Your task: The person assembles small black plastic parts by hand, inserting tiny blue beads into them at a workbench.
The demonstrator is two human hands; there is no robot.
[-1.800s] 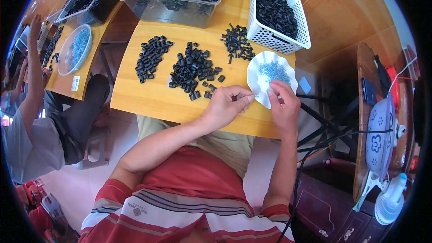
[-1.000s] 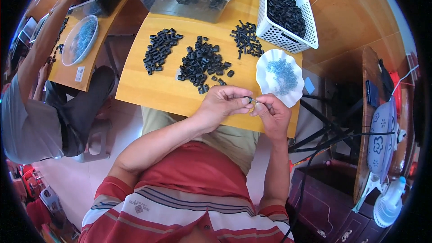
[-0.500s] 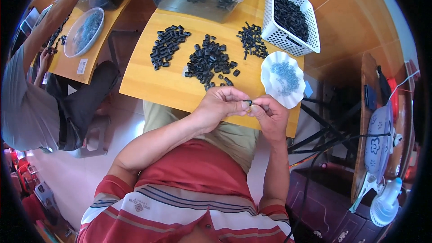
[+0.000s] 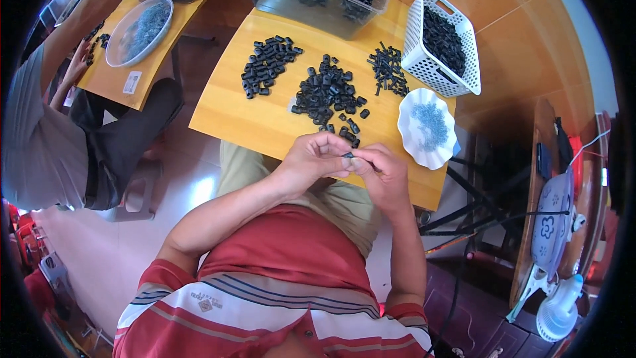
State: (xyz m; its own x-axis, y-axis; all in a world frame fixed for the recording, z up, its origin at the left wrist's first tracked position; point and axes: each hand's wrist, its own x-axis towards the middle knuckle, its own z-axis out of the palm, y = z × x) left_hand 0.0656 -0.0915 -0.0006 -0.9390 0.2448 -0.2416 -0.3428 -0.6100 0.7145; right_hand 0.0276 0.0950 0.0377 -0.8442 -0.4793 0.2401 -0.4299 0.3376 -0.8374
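The flat wooden tabletop [image 4: 222, 109] reaches my screen honey-yellow, the small rounded pieces [image 4: 323, 89] black. I see pale-blue bits [image 4: 430, 126] in a scalloped white dish [image 4: 430, 158], dark-blue flowers [image 4: 546, 227] on a rounded lilac-blue object [image 4: 554, 209] and white, grey and navy bands [image 4: 278, 290] on a red shirt [image 4: 285, 242].

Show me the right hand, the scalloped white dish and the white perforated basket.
Right hand [image 4: 385, 176]: head view, on the middle of it.
Scalloped white dish [image 4: 425, 157]: head view, on its bare lower part.
White perforated basket [image 4: 423, 66]: head view, on its near outer wall.
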